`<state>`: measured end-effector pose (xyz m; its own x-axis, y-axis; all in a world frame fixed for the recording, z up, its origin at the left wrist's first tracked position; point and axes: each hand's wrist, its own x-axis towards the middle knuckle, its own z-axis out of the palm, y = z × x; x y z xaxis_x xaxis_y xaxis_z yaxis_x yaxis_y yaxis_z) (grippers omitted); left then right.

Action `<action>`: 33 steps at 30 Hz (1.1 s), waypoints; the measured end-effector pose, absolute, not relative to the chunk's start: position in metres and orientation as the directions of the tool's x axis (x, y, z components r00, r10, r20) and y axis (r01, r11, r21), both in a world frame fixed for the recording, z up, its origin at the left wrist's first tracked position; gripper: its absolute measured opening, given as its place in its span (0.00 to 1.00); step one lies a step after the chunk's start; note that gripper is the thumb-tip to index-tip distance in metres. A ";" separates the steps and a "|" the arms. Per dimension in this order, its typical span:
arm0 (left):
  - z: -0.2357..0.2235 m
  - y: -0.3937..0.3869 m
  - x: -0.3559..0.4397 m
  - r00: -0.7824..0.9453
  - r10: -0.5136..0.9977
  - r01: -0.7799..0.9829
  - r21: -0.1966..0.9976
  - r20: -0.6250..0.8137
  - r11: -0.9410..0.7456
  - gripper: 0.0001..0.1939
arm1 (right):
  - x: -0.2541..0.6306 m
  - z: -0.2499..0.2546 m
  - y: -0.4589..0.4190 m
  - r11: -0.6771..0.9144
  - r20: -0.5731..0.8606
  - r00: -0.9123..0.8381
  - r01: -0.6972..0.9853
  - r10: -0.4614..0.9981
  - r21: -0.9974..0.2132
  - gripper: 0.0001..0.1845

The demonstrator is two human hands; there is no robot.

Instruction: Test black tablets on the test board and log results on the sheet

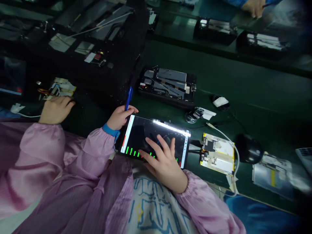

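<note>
A tablet screen [146, 133] with green and red text on black lies before me, a bright reflection along its far edge. My left hand [119, 117], with a blue band [110, 130] at the wrist, is closed around a blue pen [129, 97] at the screen's far left corner. Over the screen is my right hand [163, 159], open with fingers spread; whether the fingertips touch the glass I cannot tell. Dark flat cables run from the screen's right side to a yellow-edged battery and board assembly [219, 154]. A white cable [229, 139] crosses that assembly.
Beyond the screen sits an opened device housing [168, 83]. A small clear round stand [192, 115], a coiled black cable [220, 102] and a black round object [250, 148] are to the right. At left, a co-worker's hand [57, 109] touches another board assembly [62, 86]. Another person's hand [254, 7] shows far off.
</note>
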<state>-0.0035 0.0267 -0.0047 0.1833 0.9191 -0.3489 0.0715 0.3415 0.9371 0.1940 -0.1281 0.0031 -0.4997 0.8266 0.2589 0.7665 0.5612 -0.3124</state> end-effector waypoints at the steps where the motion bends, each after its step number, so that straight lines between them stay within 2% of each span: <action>1: -0.005 0.027 -0.004 0.179 0.921 0.078 0.938 -0.347 0.338 0.09 | 0.193 0.002 -0.128 0.564 0.262 -0.502 0.768 0.824 -0.304 0.18; 4: -0.006 0.027 -0.004 0.172 0.922 0.105 0.937 -0.347 0.333 0.10 | 0.191 0.000 -0.127 0.566 0.254 -0.508 0.767 0.823 -0.301 0.17; 10: -0.007 0.027 -0.004 0.170 0.932 0.130 0.945 -0.319 0.300 0.11 | 0.201 0.011 -0.116 0.556 0.207 -0.518 0.739 0.830 -0.380 0.25; 16: -0.009 0.022 -0.003 0.196 0.957 0.117 0.974 -0.216 0.195 0.16 | 0.206 0.027 -0.061 0.511 0.255 -0.446 0.797 0.858 -0.322 0.19; 21: -0.007 0.019 -0.005 0.206 0.965 0.122 0.983 -0.162 0.139 0.20 | 0.180 0.025 -0.009 0.437 0.207 -0.389 0.845 0.898 -0.307 0.14; 28: -0.007 0.019 -0.007 0.185 0.974 0.215 0.973 -0.130 0.089 0.18 | 0.150 0.021 0.017 0.418 0.186 -0.375 0.792 0.908 -0.445 0.08; 33: -0.008 0.019 -0.007 0.205 0.971 0.182 0.979 -0.127 0.090 0.17 | 0.166 0.031 -0.001 0.434 0.209 -0.382 0.742 0.900 -0.511 0.08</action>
<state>-0.0072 0.0194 -0.0077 0.2046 0.9705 -0.1273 0.1817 0.0901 0.9792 0.1659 -0.0013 0.0306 -0.3823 0.9001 0.2090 0.7420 0.4339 -0.5111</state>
